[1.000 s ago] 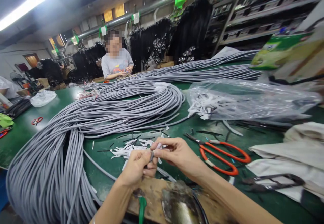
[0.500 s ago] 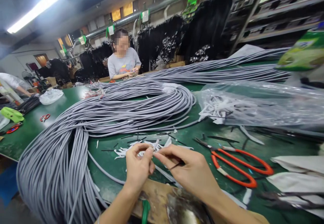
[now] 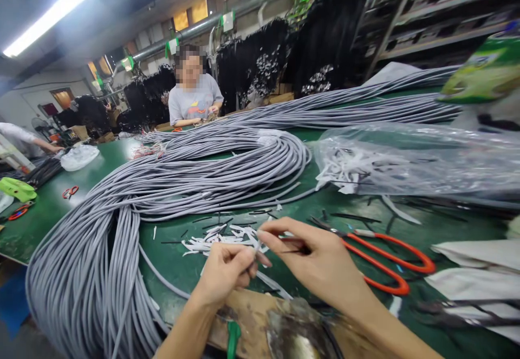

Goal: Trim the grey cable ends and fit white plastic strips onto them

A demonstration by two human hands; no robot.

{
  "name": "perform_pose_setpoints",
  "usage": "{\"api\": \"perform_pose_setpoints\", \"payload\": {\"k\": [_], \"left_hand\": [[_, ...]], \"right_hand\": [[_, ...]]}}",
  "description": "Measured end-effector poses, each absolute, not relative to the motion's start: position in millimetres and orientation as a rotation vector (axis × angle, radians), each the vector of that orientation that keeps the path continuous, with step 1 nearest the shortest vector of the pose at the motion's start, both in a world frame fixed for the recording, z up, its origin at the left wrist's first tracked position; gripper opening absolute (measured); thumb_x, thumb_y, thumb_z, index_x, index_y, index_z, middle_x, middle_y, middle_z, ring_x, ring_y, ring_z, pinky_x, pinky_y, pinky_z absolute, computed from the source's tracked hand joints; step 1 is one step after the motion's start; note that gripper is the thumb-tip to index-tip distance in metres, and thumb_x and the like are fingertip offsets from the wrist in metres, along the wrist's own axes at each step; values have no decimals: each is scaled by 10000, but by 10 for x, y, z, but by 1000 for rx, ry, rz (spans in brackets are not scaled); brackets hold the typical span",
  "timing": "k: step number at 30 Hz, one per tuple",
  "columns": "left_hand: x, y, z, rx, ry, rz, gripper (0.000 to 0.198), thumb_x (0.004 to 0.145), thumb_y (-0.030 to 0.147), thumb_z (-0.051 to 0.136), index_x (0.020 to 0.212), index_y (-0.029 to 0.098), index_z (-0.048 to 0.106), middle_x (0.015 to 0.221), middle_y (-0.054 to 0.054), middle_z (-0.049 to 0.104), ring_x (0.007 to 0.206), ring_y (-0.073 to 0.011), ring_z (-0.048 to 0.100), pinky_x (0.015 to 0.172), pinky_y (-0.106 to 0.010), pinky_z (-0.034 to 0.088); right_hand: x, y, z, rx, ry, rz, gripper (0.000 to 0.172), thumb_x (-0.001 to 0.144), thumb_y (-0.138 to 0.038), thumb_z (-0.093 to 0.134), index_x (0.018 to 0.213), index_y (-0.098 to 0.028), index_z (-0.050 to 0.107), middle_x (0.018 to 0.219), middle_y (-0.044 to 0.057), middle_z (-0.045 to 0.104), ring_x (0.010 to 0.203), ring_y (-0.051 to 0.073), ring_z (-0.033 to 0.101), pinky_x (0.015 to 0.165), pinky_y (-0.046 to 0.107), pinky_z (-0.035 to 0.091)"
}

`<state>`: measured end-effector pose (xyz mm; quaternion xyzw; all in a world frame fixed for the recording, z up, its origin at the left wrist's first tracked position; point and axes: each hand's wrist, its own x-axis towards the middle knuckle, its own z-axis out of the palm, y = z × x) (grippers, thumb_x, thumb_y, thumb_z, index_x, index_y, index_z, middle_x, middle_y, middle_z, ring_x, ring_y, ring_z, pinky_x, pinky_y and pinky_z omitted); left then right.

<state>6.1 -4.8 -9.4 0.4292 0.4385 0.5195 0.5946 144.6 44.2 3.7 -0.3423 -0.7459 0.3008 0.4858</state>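
My left hand (image 3: 227, 272) is curled shut on the end of a thin grey cable (image 3: 162, 278) that trails left across the green table (image 3: 52, 207). My right hand (image 3: 317, 261) pinches at that cable end with thumb and forefinger, and a dark strip shows between its fingers. The two hands touch at the fingertips above a small pile of white scraps (image 3: 219, 237). Orange-handled scissors (image 3: 382, 264) lie just right of my right hand.
A big bundle of grey cables (image 3: 162, 180) loops over the table's left and middle. A clear plastic bag (image 3: 406, 158) with white scraps lies at the right, white cloth (image 3: 475, 272) below it. A seated person (image 3: 193, 102) works at the far side. A worn wooden block (image 3: 260, 315) sits at the near edge.
My hands shifted slightly; the right fingers pulled outward from the cable end. The view swung a little left and down.
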Motion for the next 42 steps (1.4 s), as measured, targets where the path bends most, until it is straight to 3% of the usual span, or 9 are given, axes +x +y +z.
{"api": "perform_pose_setpoints", "payload": {"k": [8, 13, 17, 21, 26, 30, 34, 37, 42], "left_hand": [[89, -101, -116, 1404, 1140, 1350, 530, 771, 575, 532, 591, 91, 649, 468, 26, 395, 407, -55, 300, 404, -199, 240], [89, -106, -113, 1725, 1348, 1459, 494, 871, 488, 427, 657, 120, 679, 540, -31, 522, 511, -124, 436, 500, -240, 328], [111, -121, -97, 2030, 1365, 1408, 482, 918, 398, 363, 683, 111, 670, 531, -50, 548, 505, -137, 449, 489, -246, 329], [110, -145, -80, 2089, 1233, 1443, 421, 919, 342, 389, 695, 132, 676, 588, -70, 624, 544, -151, 514, 524, -251, 377], [118, -151, -81, 1991, 1308, 1625, 304, 895, 253, 446, 743, 147, 687, 634, -62, 664, 575, -148, 557, 560, -240, 422], [148, -123, -99, 1949, 1553, 1659, 246, 862, 147, 452, 819, 142, 694, 709, -73, 679, 617, -151, 577, 587, -243, 442], [158, -101, -114, 1858, 1719, 1656, 238, 861, 172, 460, 865, 139, 696, 679, -65, 657, 590, -151, 566, 554, -244, 437], [158, -106, -120, 1840, 1734, 1689, 239, 862, 178, 464, 851, 140, 699, 658, -57, 654, 580, -146, 566, 546, -237, 432], [156, -114, -126, 1817, 1738, 1715, 228, 858, 176, 475, 838, 134, 698, 683, -62, 667, 607, -146, 587, 563, -232, 445]], "right_hand": [[1422, 507, 100, -773, -1911, 1217, 362, 785, -417, 442, 502, -192, 452, 481, -20, 421, 466, 114, 389, 444, 238, 318], [1453, 428, 115, -660, -1977, 1106, 356, 805, -370, 443, 501, -195, 382, 494, -36, 341, 475, 105, 318, 445, 240, 264], [1452, 429, 95, -687, -1964, 1061, 363, 796, -387, 451, 498, -195, 375, 495, -36, 338, 479, 106, 318, 453, 244, 265], [1434, 461, 92, -737, -1896, 1271, 395, 803, -440, 435, 496, -193, 402, 498, -34, 364, 478, 103, 334, 449, 238, 284], [1415, 397, 124, -692, -1832, 1446, 452, 786, -527, 461, 485, -205, 359, 449, -68, 269, 413, 81, 249, 392, 229, 231], [1412, 337, 103, -758, -1859, 1230, 425, 779, -530, 489, 525, -193, 436, 488, -44, 364, 441, 94, 319, 402, 220, 293], [1432, 332, 46, -857, -1883, 788, 322, 850, -414, 430, 660, -191, 562, 566, -5, 541, 494, 120, 470, 456, 210, 387], [1441, 326, 14, -809, -1972, 534, 376, 885, -309, 388, 553, -191, 518, 466, -22, 519, 414, 99, 455, 429, 192, 370], [1438, 287, 4, -751, -2028, 376, 427, 895, -292, 396, 498, -185, 510, 386, -42, 433, 336, 80, 367, 368, 190, 317]]}}
